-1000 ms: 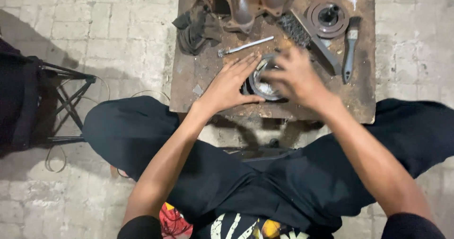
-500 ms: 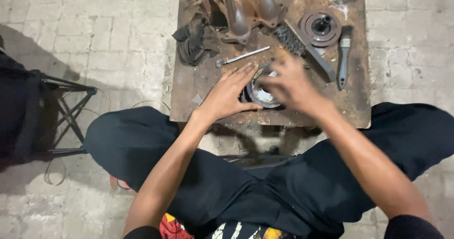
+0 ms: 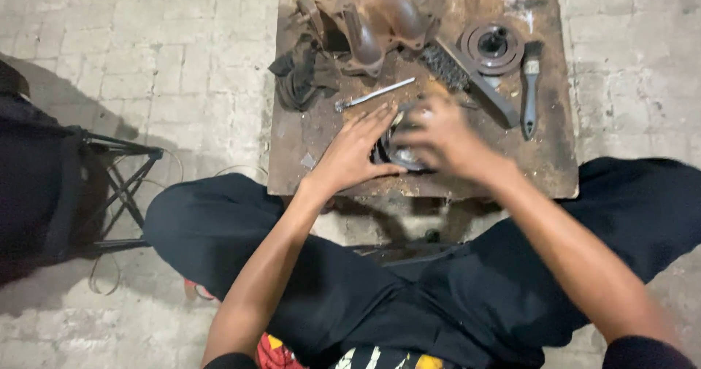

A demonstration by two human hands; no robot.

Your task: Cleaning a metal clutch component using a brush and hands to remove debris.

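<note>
A round metal part (image 3: 394, 152) lies on a low rusty wooden work board (image 3: 307, 143) between my knees. My left hand (image 3: 355, 148) rests against its left side, fingers spread flat along the board. Blurred by motion, my right hand (image 3: 445, 139) covers the part's top and right side with its fingers curled over it. Most of the part is hidden under the two hands, so I cannot tell its exact shape.
At the back of the board lie a rusty cast housing (image 3: 380, 26), a dark rag (image 3: 301, 77), a slim metal rod (image 3: 374, 94), a wire brush (image 3: 467, 77), a round pulley-like disc (image 3: 493, 46) and a paintbrush (image 3: 531, 84). A black folding stool (image 3: 120, 186) stands at left on the tiled floor.
Both hands have stayed on the round part. My right hand has shifted slightly over it and is now motion-blurred. The camera view has moved a little.
</note>
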